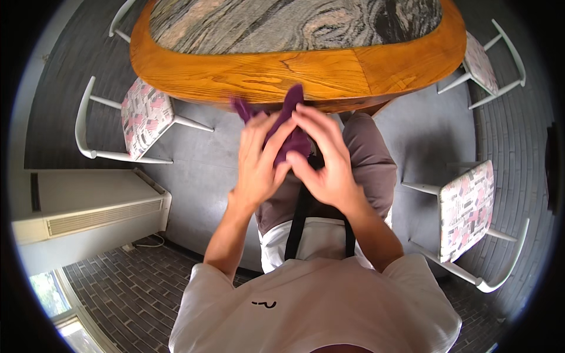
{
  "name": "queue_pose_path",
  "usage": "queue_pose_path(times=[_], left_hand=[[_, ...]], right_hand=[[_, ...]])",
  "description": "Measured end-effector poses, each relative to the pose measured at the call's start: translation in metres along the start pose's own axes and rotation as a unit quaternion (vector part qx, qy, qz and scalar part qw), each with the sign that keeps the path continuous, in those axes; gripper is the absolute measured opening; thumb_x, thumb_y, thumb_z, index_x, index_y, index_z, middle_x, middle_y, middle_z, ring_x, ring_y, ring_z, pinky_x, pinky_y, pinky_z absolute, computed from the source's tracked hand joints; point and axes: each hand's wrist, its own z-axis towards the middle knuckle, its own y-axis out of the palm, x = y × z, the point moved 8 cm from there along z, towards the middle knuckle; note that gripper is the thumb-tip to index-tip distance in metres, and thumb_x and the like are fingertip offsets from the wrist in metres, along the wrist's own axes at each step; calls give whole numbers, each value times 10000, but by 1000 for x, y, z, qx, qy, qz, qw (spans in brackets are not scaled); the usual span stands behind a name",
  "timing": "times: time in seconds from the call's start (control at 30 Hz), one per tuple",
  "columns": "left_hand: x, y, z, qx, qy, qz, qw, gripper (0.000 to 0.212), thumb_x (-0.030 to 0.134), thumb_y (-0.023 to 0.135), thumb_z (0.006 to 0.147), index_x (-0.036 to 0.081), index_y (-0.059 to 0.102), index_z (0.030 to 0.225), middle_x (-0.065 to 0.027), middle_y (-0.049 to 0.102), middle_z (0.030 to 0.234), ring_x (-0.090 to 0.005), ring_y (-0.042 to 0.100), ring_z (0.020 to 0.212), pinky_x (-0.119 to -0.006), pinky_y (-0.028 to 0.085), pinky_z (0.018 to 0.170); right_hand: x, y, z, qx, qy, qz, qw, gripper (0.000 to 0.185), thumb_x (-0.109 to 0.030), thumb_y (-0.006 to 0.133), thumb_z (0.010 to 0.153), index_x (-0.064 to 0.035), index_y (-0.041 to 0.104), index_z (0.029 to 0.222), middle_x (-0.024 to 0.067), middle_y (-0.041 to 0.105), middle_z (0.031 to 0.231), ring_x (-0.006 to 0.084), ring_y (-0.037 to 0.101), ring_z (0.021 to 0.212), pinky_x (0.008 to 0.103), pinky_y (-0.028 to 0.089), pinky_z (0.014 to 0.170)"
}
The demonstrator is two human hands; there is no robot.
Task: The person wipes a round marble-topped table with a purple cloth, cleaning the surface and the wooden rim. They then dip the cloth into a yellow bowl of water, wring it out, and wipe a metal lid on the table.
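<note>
A piece of dark purple cloth (293, 143) is bunched between my two hands, over my lap and just short of the table's front edge. My left hand (260, 154) lies over its left side, with the fingers bent around it. On the right side, my right hand (324, 156) touches the cloth with its thumb and fingertips, the fingers arched. One pointed end of the cloth sticks up between the hands, and another pokes out past my left fingers. Both hands are slightly blurred, and the underside of the cloth is hidden.
Ahead stands a wooden table (256, 81) with a grey swirled stone inlay (273, 26). White-framed chairs with patterned seats stand left (148, 119) and right (468, 212), with others farther back. A white floor-standing cabinet unit with a vent (106, 218) is at the left.
</note>
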Motion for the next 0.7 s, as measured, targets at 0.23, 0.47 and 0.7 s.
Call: queue_pose_path(times=[0.23, 0.47, 0.7], left_hand=[[-21, 87, -63, -68, -346, -479, 804, 371, 154, 440, 1047, -13, 461, 1377, -115, 555, 1296, -203, 526, 1207, -312, 368, 1068], [-45, 104, -43, 23, -394, -459, 796, 224, 170, 555, 1023, -17, 609, 1135, -21, 648, 971, -82, 570, 895, -234, 469, 838], [-64, 112, -40, 89, -327, -407, 848, 210, 47, 627, 961, -13, 589, 1159, -147, 698, 1099, -183, 663, 1009, -304, 506, 952]], right_hand=[[64, -9, -68, 30, 199, 137, 970, 743, -159, 850, 772, -52, 469, 1401, 181, 394, 1451, 284, 436, 1334, 380, 377, 1090], [106, -21, -82, 10, 360, 171, 917, 424, -127, 818, 805, 6, 591, 1137, 69, 675, 998, 116, 621, 913, 288, 519, 846], [175, -122, -99, 507, 261, 184, 800, 355, -162, 587, 992, -40, 486, 1309, 105, 600, 1204, 167, 591, 1045, 292, 472, 952]])
